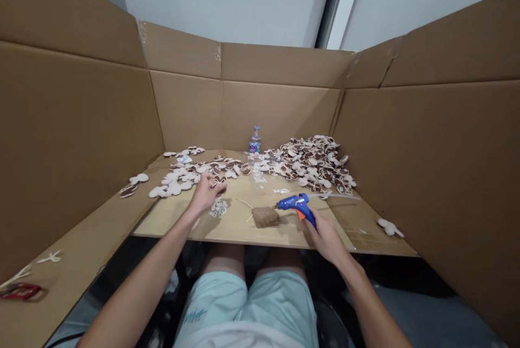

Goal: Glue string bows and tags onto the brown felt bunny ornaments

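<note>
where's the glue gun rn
In the head view, the blue glue gun lies on the wooden board right of centre, its handle against the right hand, just right of the brown block.

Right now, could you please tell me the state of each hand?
Left hand: partly curled, grip unclear.
Right hand: closed, holding a blue hot glue gun.

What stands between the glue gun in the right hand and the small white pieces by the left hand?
A brown fibrous block sits just past the glue gun's nozzle, directly between it and those white pieces.
</note>
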Available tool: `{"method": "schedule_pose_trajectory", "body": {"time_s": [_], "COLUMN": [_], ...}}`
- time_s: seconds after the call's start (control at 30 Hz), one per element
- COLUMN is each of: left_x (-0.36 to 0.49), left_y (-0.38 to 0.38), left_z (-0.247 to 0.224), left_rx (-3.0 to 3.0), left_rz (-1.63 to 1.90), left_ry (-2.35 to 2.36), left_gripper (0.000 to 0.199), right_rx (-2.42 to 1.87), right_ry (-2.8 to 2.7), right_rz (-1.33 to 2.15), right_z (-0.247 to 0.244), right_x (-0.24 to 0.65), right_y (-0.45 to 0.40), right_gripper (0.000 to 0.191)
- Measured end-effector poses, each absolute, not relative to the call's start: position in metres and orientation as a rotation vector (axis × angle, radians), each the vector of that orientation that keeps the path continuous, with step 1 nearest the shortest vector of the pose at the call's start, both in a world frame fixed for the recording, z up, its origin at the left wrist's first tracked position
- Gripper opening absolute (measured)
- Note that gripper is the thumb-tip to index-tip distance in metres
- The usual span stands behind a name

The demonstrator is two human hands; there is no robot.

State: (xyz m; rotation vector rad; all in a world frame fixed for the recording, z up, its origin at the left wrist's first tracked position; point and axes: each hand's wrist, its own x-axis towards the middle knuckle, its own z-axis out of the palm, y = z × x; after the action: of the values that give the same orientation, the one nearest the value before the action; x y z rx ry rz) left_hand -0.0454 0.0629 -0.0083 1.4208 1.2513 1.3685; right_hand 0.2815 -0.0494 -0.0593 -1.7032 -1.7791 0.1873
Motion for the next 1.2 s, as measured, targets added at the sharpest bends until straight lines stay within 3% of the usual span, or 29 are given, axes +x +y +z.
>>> {"method": "schedule_pose_trajectory", "body": {"time_s": [0.23,0.4,0.77,1.2], "left_x": [-0.016,-0.011,-0.006,-0.006], "left_y": [-0.021,-0.053,-0.079,-0.083], "left_z": [-0.011,-0.007,0.005,0.007], "left_rx": [1.274,1.124,1.202,1.146], "left_rz": [1.330,1.302,1.388,1.436], "left_ry": [1.060,0.893,0.910,0.990], "left_gripper": [0.044,0.030,0.019,0.022], "right_rx": [-1.504,-1.394,-1.340,-1.352], "right_ry": [-1.811,-1.741,-1.695,-1.661], "right_rz": [0.005,-0.001,-0.260,-0.216], "right_z": [-0.051,-0.034,-0.033,-0.031], "right_x": [0.264,0.244,0.216,0.216], "right_y": [-0.063,-0.084,-0.105,-0.108], "right_gripper": [0.050,0.053,0.047,0.042]}}
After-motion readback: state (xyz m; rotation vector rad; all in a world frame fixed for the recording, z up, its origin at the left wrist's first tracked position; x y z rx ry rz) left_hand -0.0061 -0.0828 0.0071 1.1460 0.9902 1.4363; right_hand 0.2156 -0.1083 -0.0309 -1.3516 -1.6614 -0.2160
